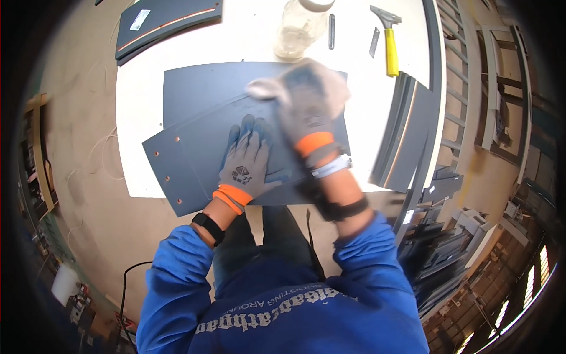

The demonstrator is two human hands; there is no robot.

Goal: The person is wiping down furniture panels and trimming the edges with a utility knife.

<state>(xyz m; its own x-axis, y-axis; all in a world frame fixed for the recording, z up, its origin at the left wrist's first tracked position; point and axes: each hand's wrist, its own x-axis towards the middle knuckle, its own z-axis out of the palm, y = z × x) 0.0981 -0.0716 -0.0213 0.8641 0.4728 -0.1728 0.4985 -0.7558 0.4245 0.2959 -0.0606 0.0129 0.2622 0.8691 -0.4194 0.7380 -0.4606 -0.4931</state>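
Observation:
A dark grey panel with several small holes along its left end lies tilted over another dark grey panel on the white worktable. My left hand, in a grey glove with blue fingertips, presses flat on the upper panel with its fingers stretched out. Bunched under and around my right hand is a pale cloth, which it holds against the panels' far right part. Motion blurs this gloved hand, and its fingers are partly hidden.
Beyond the panels stand a clear jar and a yellow-handled scraper, with a dark blade beside it. Dark strips are stacked at the table's right. More panels lie far left. A metal rack runs along the right side.

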